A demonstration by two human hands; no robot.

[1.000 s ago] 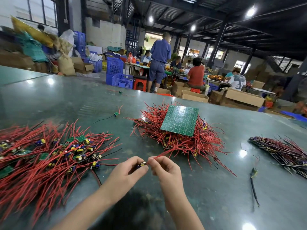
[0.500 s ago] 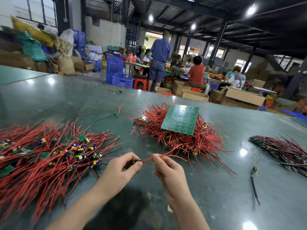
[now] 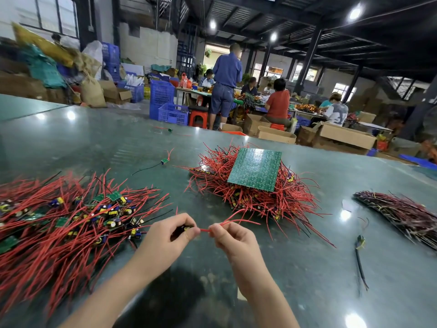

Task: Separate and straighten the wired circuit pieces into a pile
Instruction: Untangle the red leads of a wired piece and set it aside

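My left hand (image 3: 165,237) pinches the small board end of one wired circuit piece (image 3: 205,230), its body mostly hidden by my fingers. My right hand (image 3: 233,240) pinches that piece's red wire a short way along, and the loose wire ends curve off to the right. A big spread pile of red-wired circuit pieces (image 3: 59,223) lies on the left of the table. A second tangled heap (image 3: 250,200) sits ahead in the middle, with a green circuit panel (image 3: 255,169) lying on top of it.
The work surface is a glossy dark green table (image 3: 295,280). A darker wire bundle (image 3: 406,214) lies at the right edge. A single piece (image 3: 360,254) lies right of my hands, another (image 3: 164,160) further back. People work at benches beyond, among boxes and blue crates.
My hands have drawn apart: the right fingers slid along the red wire away from the left hand, so a longer stretch of wire now shows between them.
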